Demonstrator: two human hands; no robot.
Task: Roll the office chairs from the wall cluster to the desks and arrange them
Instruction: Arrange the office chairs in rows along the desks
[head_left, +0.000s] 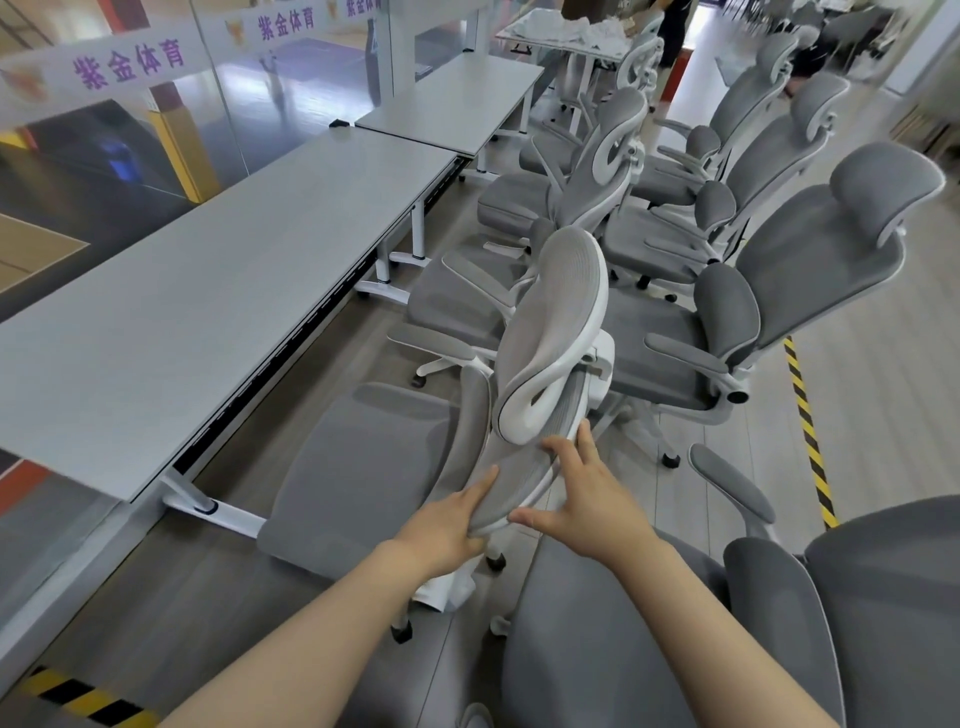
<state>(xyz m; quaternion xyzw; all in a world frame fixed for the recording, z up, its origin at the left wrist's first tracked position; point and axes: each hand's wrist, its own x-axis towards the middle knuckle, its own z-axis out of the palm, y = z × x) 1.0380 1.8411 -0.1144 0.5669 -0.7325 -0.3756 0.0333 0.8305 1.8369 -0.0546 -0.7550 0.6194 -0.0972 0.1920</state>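
Observation:
A grey mesh office chair (363, 467) with a white frame stands in front of me, its seat pointing at the long grey desk (208, 291). My left hand (447, 525) grips the top edge of its backrest, thumb along the mesh. My right hand (576, 493) rests on the same edge just below the headrest (556, 332), fingers spread and fairly straight. Two more chairs (467, 296) stand further along the desk row, facing it.
A cluster of matching chairs (779, 270) crowds the right side, and another chair (779, 623) sits right under my right arm. A second desk (457, 98) continues the row. Yellow-black floor tape (808, 426) runs on the right. A glass wall stands behind the desks.

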